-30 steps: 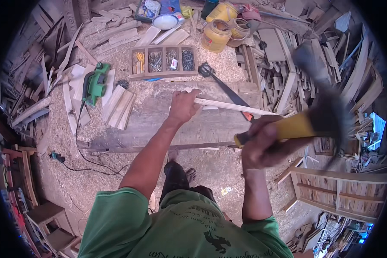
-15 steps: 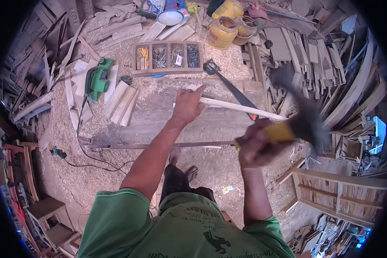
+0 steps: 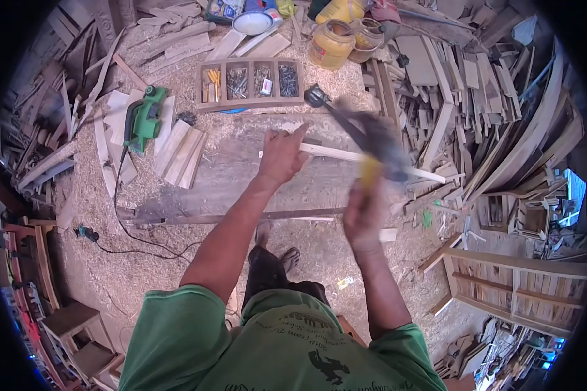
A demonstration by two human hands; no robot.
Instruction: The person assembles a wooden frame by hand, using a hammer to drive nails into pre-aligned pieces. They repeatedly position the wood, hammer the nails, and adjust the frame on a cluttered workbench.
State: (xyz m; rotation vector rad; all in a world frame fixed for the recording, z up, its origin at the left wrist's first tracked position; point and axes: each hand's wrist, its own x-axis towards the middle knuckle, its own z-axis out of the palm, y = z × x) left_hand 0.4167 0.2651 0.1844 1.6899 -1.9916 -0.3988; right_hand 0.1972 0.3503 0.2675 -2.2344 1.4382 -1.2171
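Note:
My left hand (image 3: pixel 282 156) is closed around a pale, narrow wooden strip (image 3: pixel 332 152) above the worn workbench plank (image 3: pixel 235 176), with the thumb or a finger sticking out. The strip slants off to the right beyond the plank. Raised over its right part, my right hand (image 3: pixel 363 212) grips a hammer (image 3: pixel 372 171) by its yellow and black handle. Motion smears the dark hammer head, which covers part of the strip. Behind it, partly hidden, lies a long dark tool (image 3: pixel 317 96).
A compartment tray (image 3: pixel 249 106) of nails and yellow pieces stands at the bench's far side. A green electric planer (image 3: pixel 149 120) with a cord lies left, beside short boards (image 3: pixel 181 156). Yellow jars (image 3: pixel 332 45) stand at the back. Scrap wood (image 3: pixel 463 85) piles up right; a wooden frame (image 3: pixel 515 280) lies lower right.
My right hand has swung the hammer leftward, from the right of the strip's end to over the strip. The left hand keeps its hold, and the view has shifted slightly.

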